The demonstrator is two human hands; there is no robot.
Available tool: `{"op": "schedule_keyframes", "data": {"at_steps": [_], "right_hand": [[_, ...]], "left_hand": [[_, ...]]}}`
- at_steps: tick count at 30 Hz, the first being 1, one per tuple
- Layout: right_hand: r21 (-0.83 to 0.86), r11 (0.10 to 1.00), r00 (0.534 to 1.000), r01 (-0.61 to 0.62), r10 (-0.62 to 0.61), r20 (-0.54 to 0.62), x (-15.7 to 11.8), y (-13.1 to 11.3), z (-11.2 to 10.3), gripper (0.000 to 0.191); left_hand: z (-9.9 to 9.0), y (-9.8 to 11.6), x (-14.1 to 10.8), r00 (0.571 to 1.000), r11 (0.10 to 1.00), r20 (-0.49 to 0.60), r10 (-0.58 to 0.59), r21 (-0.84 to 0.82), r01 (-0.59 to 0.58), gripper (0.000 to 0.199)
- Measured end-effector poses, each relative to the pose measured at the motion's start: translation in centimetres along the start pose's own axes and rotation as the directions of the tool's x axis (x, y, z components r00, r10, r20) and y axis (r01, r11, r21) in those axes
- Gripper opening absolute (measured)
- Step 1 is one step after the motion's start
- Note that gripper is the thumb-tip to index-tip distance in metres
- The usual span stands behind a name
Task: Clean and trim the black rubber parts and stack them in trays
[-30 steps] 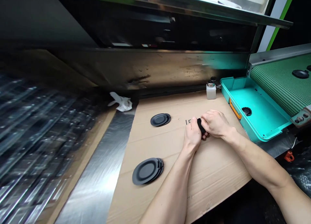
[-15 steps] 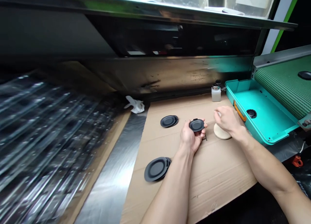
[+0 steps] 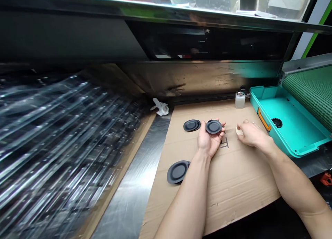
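Observation:
On the upturned fingers of my left hand rests a black, shallow dish-like plastic lid with a small tab on its rim. The thumb grips its left side. To the right, my right hand is closed over a beige round pad on the cardboard; most of the pad is hidden beneath the fingers. Beside my left hand lie overlapping black lids. Further down, more black lids are partly covered by my left forearm.
A cardboard sheet covers the work surface. Right of it stands a turquoise tray holding a black round part, beside a green conveyor belt. A small bottle and crumpled white tissue sit behind. Clear plastic trays fill the left.
My right hand has come down onto the beige pad, which was largely uncovered before. My left hand still holds the lid. The view has swung left, so everything appears further right.

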State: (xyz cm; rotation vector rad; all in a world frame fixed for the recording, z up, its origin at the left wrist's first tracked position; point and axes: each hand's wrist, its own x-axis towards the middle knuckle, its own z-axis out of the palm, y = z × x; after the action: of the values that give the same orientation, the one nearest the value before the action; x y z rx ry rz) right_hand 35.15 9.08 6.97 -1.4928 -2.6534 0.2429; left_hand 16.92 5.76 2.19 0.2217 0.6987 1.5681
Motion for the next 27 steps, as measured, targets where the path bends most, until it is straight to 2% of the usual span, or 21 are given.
{"op": "schedule_keyframes", "data": {"at_steps": [2, 4, 6, 8, 11, 15, 18, 21, 24, 27], "right_hand": [[0.166, 0.986, 0.981, 0.003, 0.029, -0.189, 0.9, 0.2, 0.5, 0.025], [0.325, 0.944, 0.925, 0.053, 0.076, -0.372, 1.5, -0.4, 1.4, 0.025], [0.407, 0.906, 0.883, 0.113, 0.096, -0.459, 1.6, -1.8, 3.0, 0.024], [0.398, 0.898, 0.884, 0.189, 0.021, -0.467, 1.5, -3.5, 4.8, 0.021], [0.275, 0.905, 0.868, 0.325, -0.170, -0.466, 1.4, -5.2, 6.4, 0.022], [0.209, 0.945, 0.885, 0.251, -0.137, -0.444, 1.8, -5.2, 5.9, 0.026], [0.154, 0.936, 0.884, 0.318, -0.233, -0.405, 1.9, -4.9, 5.3, 0.031], [0.151, 0.967, 0.920, 0.206, -0.139, -0.367, 1.8, -4.8, 5.2, 0.034], [0.138, 0.946, 0.902, 0.294, -0.227, -0.369, 1.7, -4.8, 5.5, 0.036], [0.144, 0.959, 0.915, 0.244, -0.178, -0.362, 1.6, -4.9, 5.7, 0.035]], "left_hand": [[0.1, -0.2, 0.1, 1.000, 1.000, 0.010, 0.002, -0.021, -0.002, 0.040], [0.3, -0.6, 0.2, 1.000, 0.999, 0.014, -0.004, -0.045, 0.005, 0.035], [0.5, -1.1, 0.1, 1.000, 0.998, 0.024, -0.016, -0.058, 0.018, 0.036], [0.6, -1.4, 0.0, 0.998, 0.998, 0.027, -0.048, -0.047, 0.049, 0.038], [0.5, -1.5, -0.2, 0.996, 0.997, 0.052, -0.077, -0.023, 0.078, 0.043], [0.3, -1.3, -0.1, 0.997, 0.998, 0.065, -0.048, -0.040, 0.050, 0.041], [0.4, -1.5, 0.1, 0.995, 0.995, 0.035, -0.098, -0.030, 0.100, 0.041], [0.5, -1.7, 0.1, 0.997, 0.996, 0.017, -0.079, -0.037, 0.079, 0.039], [0.6, -1.8, 0.1, 0.996, 0.995, 0.008, -0.089, -0.044, 0.089, 0.039], [0.5, -1.8, 0.1, 0.996, 0.994, 0.006, -0.094, -0.052, 0.094, 0.039]]}}
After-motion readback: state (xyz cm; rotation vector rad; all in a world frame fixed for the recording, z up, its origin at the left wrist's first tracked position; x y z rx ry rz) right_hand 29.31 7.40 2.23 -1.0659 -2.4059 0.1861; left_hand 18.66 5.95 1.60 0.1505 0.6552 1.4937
